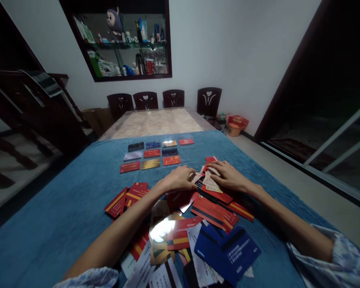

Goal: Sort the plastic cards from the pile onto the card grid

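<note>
Both hands are at the far end of a loose pile of cards. My left hand (181, 179) has its fingers curled at a pale card (196, 177); whether it grips the card is unclear. My right hand (228, 175) lies with its fingers spread over a cream card (211, 182) on top of red and black ones. Nearer the camera, the pile holds an orange-red card (208, 211), blue cards (231, 252), gold, white and red cards, overlapping. Beyond the hands, several cards are laid out in rows, among them a gold card (151, 163) and a red card (186, 142).
A blue cloth (78, 192) covers the near part of the long table, whose marble-patterned top (156, 121) shows beyond. Dark chairs (209, 101) stand around the far end. More red cards (117, 203) lie left of my left forearm.
</note>
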